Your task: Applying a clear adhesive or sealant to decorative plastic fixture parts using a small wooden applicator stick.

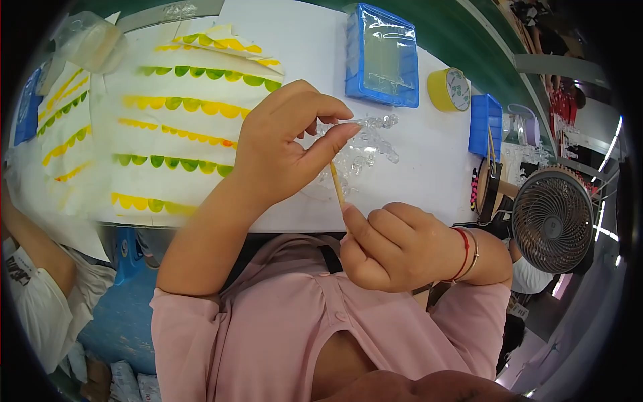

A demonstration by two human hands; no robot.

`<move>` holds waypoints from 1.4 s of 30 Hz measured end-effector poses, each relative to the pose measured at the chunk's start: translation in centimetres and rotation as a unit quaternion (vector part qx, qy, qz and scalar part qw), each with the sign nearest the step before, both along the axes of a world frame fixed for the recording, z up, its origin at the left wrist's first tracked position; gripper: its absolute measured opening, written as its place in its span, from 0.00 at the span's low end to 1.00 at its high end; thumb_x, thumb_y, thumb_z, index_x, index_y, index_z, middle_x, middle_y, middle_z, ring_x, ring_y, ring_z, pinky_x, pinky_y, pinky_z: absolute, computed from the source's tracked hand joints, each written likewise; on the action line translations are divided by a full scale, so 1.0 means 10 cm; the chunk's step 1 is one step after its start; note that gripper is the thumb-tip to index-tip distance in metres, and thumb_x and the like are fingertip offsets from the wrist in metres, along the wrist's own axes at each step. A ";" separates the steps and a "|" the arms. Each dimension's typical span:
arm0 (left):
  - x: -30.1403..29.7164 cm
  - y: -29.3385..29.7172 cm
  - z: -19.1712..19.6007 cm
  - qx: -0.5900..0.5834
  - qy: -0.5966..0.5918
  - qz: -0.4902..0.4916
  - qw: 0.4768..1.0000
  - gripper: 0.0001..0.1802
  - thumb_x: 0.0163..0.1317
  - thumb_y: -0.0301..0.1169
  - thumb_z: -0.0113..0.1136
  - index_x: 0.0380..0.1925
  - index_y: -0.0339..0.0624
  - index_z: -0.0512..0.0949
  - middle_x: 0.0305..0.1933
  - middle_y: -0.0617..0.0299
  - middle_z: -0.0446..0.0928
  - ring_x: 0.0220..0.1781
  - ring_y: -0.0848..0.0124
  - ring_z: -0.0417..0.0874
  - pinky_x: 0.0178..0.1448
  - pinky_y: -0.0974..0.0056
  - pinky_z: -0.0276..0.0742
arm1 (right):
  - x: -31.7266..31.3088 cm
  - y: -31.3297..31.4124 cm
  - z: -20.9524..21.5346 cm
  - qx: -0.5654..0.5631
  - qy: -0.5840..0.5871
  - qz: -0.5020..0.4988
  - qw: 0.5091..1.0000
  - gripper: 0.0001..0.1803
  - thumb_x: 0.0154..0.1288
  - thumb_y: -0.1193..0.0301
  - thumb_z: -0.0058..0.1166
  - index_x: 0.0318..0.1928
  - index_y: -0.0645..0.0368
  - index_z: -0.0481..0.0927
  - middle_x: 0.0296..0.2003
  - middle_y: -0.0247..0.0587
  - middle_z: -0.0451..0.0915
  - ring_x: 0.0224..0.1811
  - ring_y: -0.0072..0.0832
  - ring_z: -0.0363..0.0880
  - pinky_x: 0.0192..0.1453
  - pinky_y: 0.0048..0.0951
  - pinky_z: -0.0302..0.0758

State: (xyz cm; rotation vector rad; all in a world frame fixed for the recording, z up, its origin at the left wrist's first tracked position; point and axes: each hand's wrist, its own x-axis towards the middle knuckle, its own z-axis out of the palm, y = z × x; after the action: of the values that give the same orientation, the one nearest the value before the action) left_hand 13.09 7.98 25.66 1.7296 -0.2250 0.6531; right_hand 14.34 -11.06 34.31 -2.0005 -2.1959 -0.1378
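My right hand (402, 248), with a red cord and a thin bangle at its wrist, is closed round the lower end of a thin yellow stick (337, 184). The stick slants up toward my left hand (288, 141), which hides its far tip. Thumb and forefinger of that hand are pinched together over the table, on what looks like a small clear piece; its shape is mostly hidden. Just beyond these fingertips lies a loose heap of clear plastic pieces (365, 151) on the white tabletop (429, 177).
White sheets (144, 144) with rows of yellow and green half-rounds cover the left side. Behind stand a blue bin (353, 60), a yellow tape roll (449, 90) and a smaller blue bin (483, 124). A fan (553, 221) stands right; another person's arm (40, 248) is at left.
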 end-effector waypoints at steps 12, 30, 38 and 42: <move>0.01 -0.01 0.00 -0.048 0.040 -0.015 0.998 0.08 0.52 0.22 0.70 0.32 0.39 0.80 0.28 0.65 0.75 0.26 0.78 0.68 0.30 0.74 0.64 | 0.07 0.05 0.06 0.024 0.048 -0.038 0.998 0.14 0.48 0.79 0.57 0.37 0.63 0.69 0.40 0.55 0.80 0.24 0.28 0.72 0.24 0.24 0.70; 0.02 -0.02 0.00 -0.075 0.078 -0.030 0.994 0.07 0.52 0.25 0.70 0.30 0.41 0.80 0.29 0.66 0.76 0.30 0.77 0.70 0.35 0.73 0.66 | 0.59 0.07 -0.05 0.033 0.308 -0.083 0.947 0.19 0.50 0.89 0.54 0.41 0.55 0.71 0.40 0.44 0.85 0.22 0.31 0.72 0.29 0.28 0.70; 0.03 0.03 0.04 -0.037 0.059 -0.002 0.998 0.07 0.49 0.27 0.72 0.25 0.42 0.81 0.24 0.65 0.77 0.28 0.73 0.74 0.32 0.70 0.70 | 0.34 0.02 0.06 -0.002 0.193 -0.038 0.980 0.20 0.41 0.77 0.55 0.40 0.61 0.70 0.41 0.56 0.80 0.21 0.31 0.70 0.20 0.27 0.66; 0.03 0.04 0.04 -0.047 0.067 -0.014 0.997 0.07 0.48 0.26 0.72 0.25 0.42 0.81 0.24 0.65 0.77 0.27 0.73 0.74 0.32 0.70 0.70 | 0.04 0.01 -0.12 0.007 0.004 -0.009 1.000 0.14 0.49 0.73 0.56 0.36 0.59 0.68 0.41 0.56 0.80 0.22 0.24 0.67 0.20 0.22 0.61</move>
State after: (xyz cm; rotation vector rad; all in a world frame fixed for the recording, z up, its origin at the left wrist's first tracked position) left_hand 13.44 8.38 26.07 1.6702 -0.1229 0.5169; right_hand 14.69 -10.97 33.16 -2.0117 -2.1662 -0.1470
